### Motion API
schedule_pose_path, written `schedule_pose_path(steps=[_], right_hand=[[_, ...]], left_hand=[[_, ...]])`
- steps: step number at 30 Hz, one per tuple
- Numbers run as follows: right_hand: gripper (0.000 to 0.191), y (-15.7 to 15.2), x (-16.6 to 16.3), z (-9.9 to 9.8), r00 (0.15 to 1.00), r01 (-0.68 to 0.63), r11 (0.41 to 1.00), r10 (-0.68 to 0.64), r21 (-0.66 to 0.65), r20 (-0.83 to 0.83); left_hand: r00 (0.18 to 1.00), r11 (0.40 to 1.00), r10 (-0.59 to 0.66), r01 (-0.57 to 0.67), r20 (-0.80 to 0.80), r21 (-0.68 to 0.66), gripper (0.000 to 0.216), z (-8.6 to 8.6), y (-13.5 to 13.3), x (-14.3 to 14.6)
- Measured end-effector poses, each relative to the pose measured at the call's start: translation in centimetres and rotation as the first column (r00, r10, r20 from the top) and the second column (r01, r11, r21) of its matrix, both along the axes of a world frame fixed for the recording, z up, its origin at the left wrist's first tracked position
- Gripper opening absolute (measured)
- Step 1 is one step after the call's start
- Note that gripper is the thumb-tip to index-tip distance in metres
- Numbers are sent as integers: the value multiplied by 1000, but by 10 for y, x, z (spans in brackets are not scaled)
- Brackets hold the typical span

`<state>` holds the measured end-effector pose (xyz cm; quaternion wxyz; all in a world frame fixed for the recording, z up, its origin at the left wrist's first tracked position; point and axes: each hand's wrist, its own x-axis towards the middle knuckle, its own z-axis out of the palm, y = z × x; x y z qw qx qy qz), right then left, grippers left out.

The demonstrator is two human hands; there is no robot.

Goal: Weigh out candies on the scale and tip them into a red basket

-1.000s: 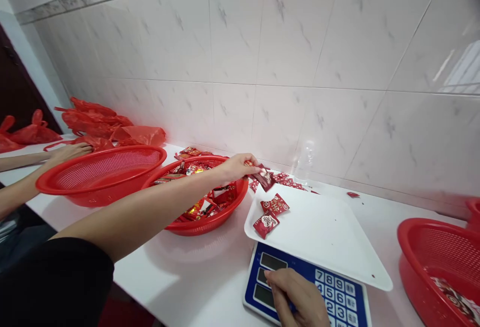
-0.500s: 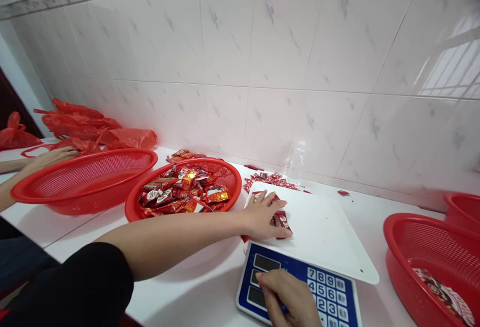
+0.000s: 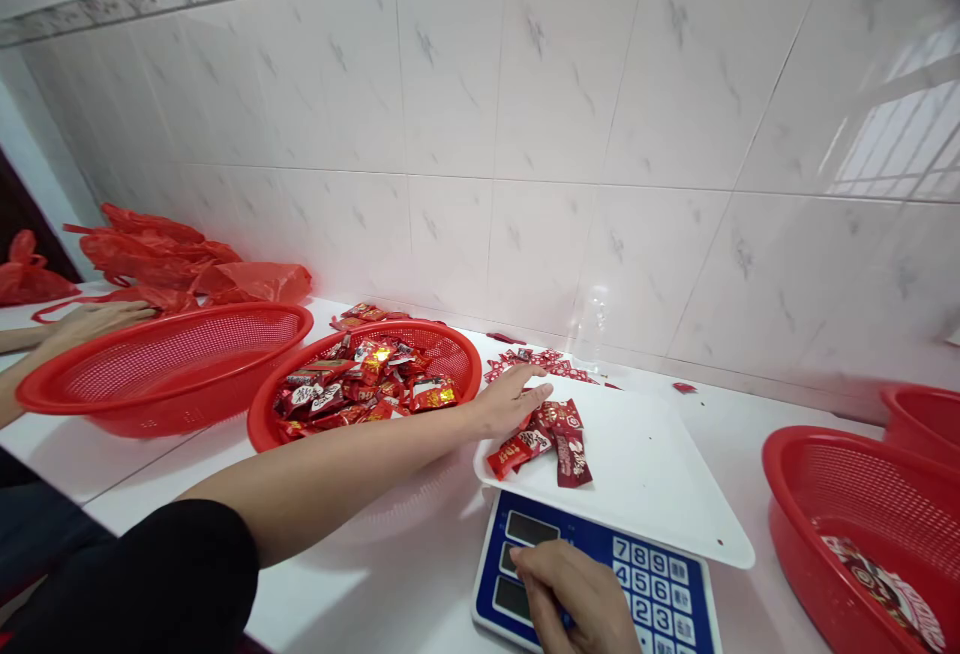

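Note:
My left hand is over the left edge of the white weighing tray, its fingers stretched out. Beside and below it lie several red and dark-red snack packets on the tray, not gripped. The blue scale carries this tray. Over its displays and keypad is my right hand, fingers curled inward; the inside of that hand is hidden. Beneath my left forearm stands a red basket full of similar packets.
At the left a person's hand rests by red plastic bags, behind another red basket. Small red packets and a clear plastic container are near the tiled wall. A red basket on the right holds a printed packet.
My left hand has drawn back toward the upper left, uncovering the packets on the tray. My right hand stays over the scale.

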<state>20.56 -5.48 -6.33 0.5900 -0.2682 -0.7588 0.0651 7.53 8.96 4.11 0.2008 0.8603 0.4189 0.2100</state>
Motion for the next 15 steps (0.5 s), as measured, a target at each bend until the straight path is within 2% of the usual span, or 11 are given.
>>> schedule_pose_path(steps=[1, 4, 6, 10, 13, 15], right_hand=[[20, 0, 0, 0, 1000, 4, 1000, -4, 1, 2], [20, 0, 0, 0, 999, 33, 999, -33, 13, -2], [20, 1, -1, 0, 998, 54, 998, -54, 25, -19], [19, 1, -3, 2, 997, 67, 997, -66, 37, -40], [19, 0, -4, 4, 996, 84, 996, -83, 41, -36], [20, 0, -4, 5, 996, 85, 995, -84, 51, -30]], left_hand=[[999, 999, -41, 40, -35, -36, 65, 4, 0, -6], [951, 970, -213, 178, -225, -165, 106, 17, -4, -24], [905, 961, -255, 196, -340, -196, 118, 25, -9, -31], [894, 985, -148, 97, -423, -139, 107, 35, -22, -37], [902, 993, -73, 24, -426, -119, 91, 33, -29, -39], [918, 996, -55, 24, -392, -84, 73, 30, -30, -39]])
